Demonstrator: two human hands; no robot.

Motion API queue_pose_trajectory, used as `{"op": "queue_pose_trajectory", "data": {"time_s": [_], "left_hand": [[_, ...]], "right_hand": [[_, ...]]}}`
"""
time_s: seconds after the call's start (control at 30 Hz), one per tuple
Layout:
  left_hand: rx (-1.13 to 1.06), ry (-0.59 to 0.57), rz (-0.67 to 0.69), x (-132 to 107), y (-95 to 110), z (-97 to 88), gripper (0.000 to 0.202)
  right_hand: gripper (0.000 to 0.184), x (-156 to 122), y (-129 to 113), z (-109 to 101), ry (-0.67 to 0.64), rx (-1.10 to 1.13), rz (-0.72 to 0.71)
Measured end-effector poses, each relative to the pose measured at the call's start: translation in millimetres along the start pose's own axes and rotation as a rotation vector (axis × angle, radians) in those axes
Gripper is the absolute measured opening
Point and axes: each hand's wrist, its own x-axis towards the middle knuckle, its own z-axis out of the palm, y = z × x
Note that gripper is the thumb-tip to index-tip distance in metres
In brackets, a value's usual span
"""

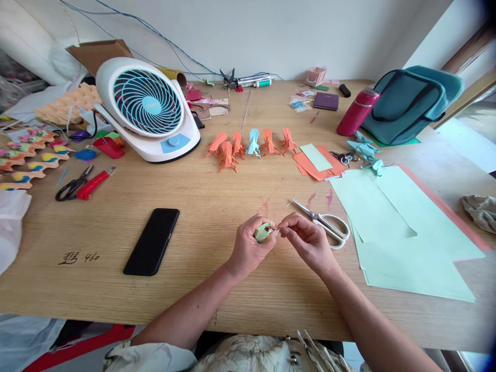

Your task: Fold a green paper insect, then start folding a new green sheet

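Between my two hands, above the wooden table, is a small light green folded-paper figure (pixel 263 232). My left hand (pixel 250 243) is closed around its body. The fingertips of my right hand (pixel 306 240) pinch at its narrow end, where the fingers hide the detail. White-handled scissors (pixel 331 226) lie just behind my right hand, blades pointing left. Farther back stands a row of several orange folded-paper insects (pixel 228 153) with one light blue folded-paper insect (pixel 253 143) among them.
Light green paper sheets (pixel 414 263) lie at the right, with orange paper pieces (pixel 333 164) behind. A black phone (pixel 152 242) lies left of my hands. A white fan (pixel 189 137), a pink bottle (pixel 358 111) and a teal bag (pixel 406 106) stand farther back. Black-handled scissors (pixel 73 185) lie left.
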Motion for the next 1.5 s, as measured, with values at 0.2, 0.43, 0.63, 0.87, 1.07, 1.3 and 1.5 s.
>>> {"op": "queue_pose_trajectory", "data": {"time_s": [0.2,0.43,0.63,0.87,1.07,1.3,1.5], "left_hand": [[0.053,0.015,0.048,-0.6,-3.8,-0.1,0.013],[0.004,-0.020,0.045,1.4,-4.5,0.2,0.010],[-0.060,-0.017,-0.016,1.8,-2.2,-0.4,0.011],[-0.102,-0.017,-0.070,-0.6,-7.5,2.0,0.016],[-0.229,-0.120,-0.092,-0.3,-5.1,-1.8,0.027],[-0.421,-0.122,-0.170,2.6,-13.8,0.5,0.025],[-0.537,-0.061,-0.217,3.8,-15.0,6.4,0.022]], "right_hand": [[0.020,0.3,3.1,1.5,0.027,0.010,0.016],[0.026,3.2,4.0,-0.9,0.055,-0.025,0.044],[0.029,5.6,2.3,-0.7,0.106,0.052,0.075],[0.021,4.3,6.2,2.0,0.079,0.087,0.039],[0.019,4.2,7.0,-4.5,0.163,0.031,0.002],[0.026,9.4,3.0,-6.1,0.285,0.195,0.072],[0.026,8.3,10.3,5.8,0.126,0.275,0.167]]}}
